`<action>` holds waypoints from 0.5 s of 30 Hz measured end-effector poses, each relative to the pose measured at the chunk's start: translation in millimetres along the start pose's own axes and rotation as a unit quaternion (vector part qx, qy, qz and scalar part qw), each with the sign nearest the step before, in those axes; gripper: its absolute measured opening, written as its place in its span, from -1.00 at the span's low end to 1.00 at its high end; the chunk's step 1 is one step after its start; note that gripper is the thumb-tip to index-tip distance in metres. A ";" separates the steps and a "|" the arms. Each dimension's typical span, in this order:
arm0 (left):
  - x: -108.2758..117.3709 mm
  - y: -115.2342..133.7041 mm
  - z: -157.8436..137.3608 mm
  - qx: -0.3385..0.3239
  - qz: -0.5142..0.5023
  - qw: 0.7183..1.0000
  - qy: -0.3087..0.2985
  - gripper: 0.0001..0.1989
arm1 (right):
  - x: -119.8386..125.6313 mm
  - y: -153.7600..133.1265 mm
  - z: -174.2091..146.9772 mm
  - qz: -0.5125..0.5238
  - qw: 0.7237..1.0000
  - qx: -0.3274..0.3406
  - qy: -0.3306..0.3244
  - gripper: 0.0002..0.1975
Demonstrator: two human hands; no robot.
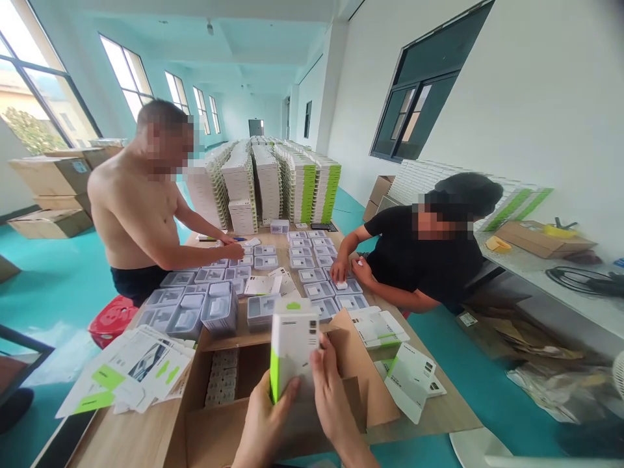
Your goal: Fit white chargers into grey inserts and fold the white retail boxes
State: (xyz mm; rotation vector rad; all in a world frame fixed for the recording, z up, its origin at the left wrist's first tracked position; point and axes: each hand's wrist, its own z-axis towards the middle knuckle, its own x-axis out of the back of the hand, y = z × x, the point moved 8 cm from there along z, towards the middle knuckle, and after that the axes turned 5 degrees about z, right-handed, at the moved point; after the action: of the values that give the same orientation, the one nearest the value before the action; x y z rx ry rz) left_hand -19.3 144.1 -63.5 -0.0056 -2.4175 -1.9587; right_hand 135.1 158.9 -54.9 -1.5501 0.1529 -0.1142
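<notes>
Both hands hold a white box (294, 348) with a green edge upright over an open carton (229, 390) at the near end of the table (429, 416). The left hand (266, 416) cups the box's lower left corner, thumb across the front along the green strip; its grip is closed on the box. The right hand (331, 390) steadies the right side, fingers (322, 354) pressed flat against the front panel, also closed on the box. The box sits clear of the table, just above the carton's mouth.

It looks like thin printed card, so light and fairly stiff along its folds but easy to dent on the broad faces. The finish seems smooth and may slip; holding by the narrow edges and corners, as now, seems the safest hold, with little squeeze on the front.

Inside the carton lie rows of small white parts (221, 383). Flat unfolded sleeves (136, 370) lie to the left, more (412, 380) to the right. Clear trays (219, 309) cover the middle of the table, where two other people work with their own hands. Stacks of packed boxes (273, 179) stand at the far end.
</notes>
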 end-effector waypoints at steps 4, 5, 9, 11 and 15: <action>1.8 -20.8 9.2 0.039 -0.073 0.996 -0.013 -0.35 | -12.2 32.1 -14.8 -0.035 0.992 -0.067 -0.100 -0.43; -1.8 -26.3 10.1 0.047 -0.066 0.996 -0.038 -0.33 | -10.2 40.6 -18.3 -0.044 0.992 -0.082 -0.090 -0.42; -8.0 -47.3 10.5 0.069 -0.077 0.992 -0.074 -0.23 | 2.5 60.6 -26.0 -0.036 0.992 -0.118 0.000 -0.30; -2.0 -59.2 10.3 0.100 -0.111 0.987 -0.053 -0.17 | 1.7 60.5 -25.1 -0.016 0.990 -0.142 -0.001 -0.27; 33.8 -85.5 3.6 0.193 -0.125 0.972 0.041 -0.09 | -13.0 39.6 3.3 -0.065 0.982 -0.146 -0.097 -0.39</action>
State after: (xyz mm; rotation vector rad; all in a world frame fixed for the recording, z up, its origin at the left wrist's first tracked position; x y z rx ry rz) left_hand -55.1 129.4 -147.0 0.3975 -2.8108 -1.4872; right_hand 122.0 165.1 -94.1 -1.8541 -0.0896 -0.0437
